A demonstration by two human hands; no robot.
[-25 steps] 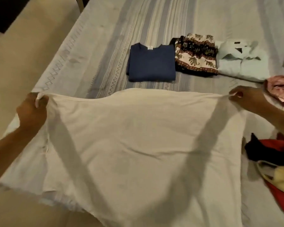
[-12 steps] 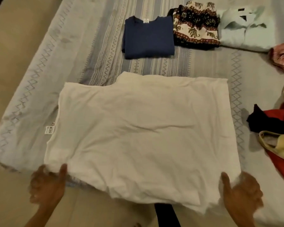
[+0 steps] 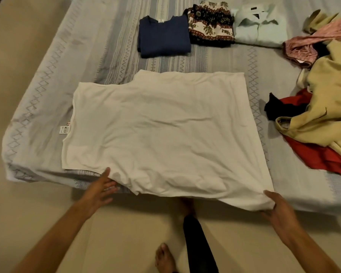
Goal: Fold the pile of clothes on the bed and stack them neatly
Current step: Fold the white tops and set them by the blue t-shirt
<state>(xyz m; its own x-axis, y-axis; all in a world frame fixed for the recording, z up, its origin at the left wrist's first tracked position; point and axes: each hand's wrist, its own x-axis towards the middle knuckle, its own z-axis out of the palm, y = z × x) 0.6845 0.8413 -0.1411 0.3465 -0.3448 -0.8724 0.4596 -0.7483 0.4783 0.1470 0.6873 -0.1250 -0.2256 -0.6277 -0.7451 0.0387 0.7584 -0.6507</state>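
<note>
A white shirt lies spread flat on the bed, and its near hem hangs over the bed's front edge. My left hand holds the near left part of the hem, thumb on top and fingers underneath. My right hand grips the near right corner the same way. At the back lie three folded pieces in a row: a navy top, a patterned garment and a pale green shirt.
An unfolded heap lies at the right: a pink cloth, a tan garment, a red one and a black piece. The beige floor runs along the bed's left and front. My leg stands by the front edge.
The shirt was held up by its far corners, then laid flat. My hands moved to the near hem and since shifted inward a little along it; the view pulled back.
</note>
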